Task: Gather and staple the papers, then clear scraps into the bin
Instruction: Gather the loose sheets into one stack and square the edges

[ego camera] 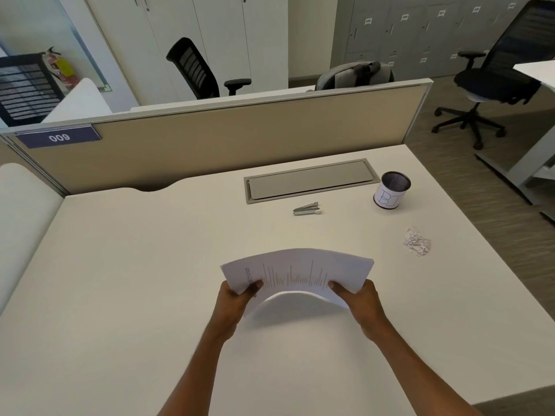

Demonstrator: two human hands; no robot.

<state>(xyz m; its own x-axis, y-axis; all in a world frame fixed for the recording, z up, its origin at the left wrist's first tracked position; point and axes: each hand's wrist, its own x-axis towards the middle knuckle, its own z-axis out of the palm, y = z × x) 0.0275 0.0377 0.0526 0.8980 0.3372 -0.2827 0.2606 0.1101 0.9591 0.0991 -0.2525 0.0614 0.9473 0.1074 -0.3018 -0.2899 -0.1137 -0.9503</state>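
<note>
A stack of printed white papers (300,270) is held above the desk, bowed upward in the middle. My left hand (237,298) grips its left end and my right hand (360,298) grips its right end, thumbs on top. A small silver stapler (307,208) lies on the desk beyond the papers, untouched. Crumpled paper scraps (417,241) sit in a small pile at the right. A black mesh cup wrapped in a white label, the bin (392,190), stands upright at the back right.
The white desk (120,280) has a grey cable hatch (309,180) at the back and a beige partition (225,139) behind it. Its right edge drops to the floor, where a black office chair (492,85) stands.
</note>
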